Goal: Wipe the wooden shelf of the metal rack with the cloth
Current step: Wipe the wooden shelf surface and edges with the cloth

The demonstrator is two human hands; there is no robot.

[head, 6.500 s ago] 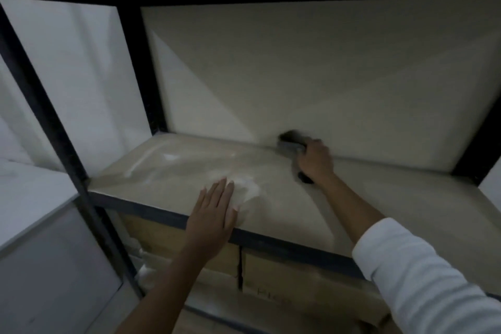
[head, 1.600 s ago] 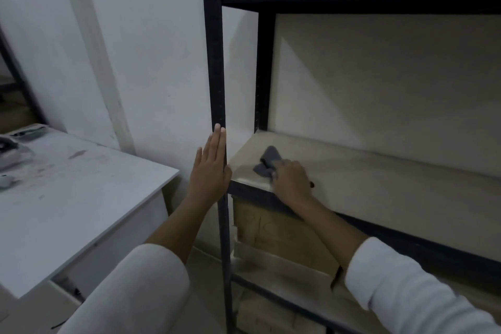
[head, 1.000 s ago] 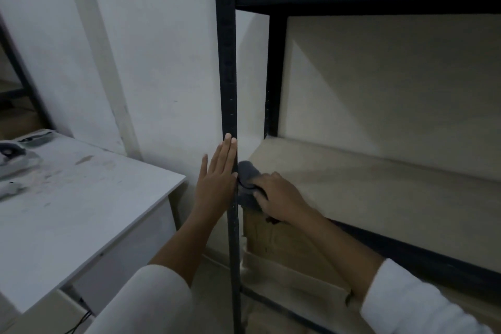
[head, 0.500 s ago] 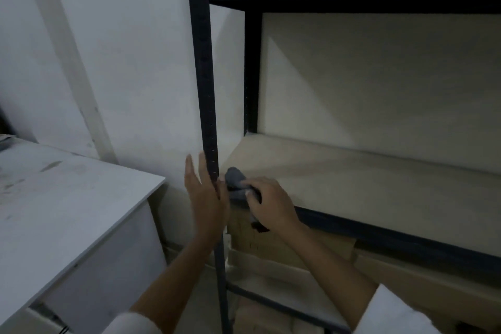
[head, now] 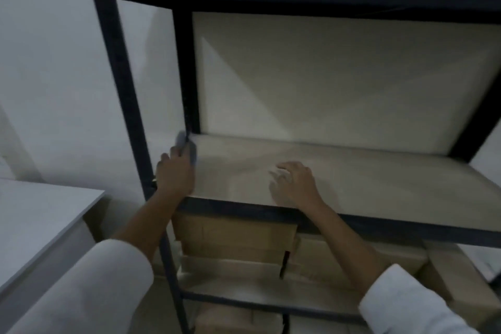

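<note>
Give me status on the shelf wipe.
Done: back middle and front-left corner were wiped earlier. In hand: left hand holds the cloth at the back-left corner of the shelf; right hand rests empty mid-shelf. Left: the right half shows no pass in these frames.

The place looked like a plain storeroom or back room. A dark metal rack (head: pixel 119 68) with pale wooden shelves (head: pixel 352 171) stood against bare white walls (head: pixel 54 62). Brown cardboard boxes (head: pixel 233 236) were stacked tightly on the lower level beneath the shelf. Beside the rack sat a plain white table (head: pixel 40 211), and the light was dim throughout.
</note>
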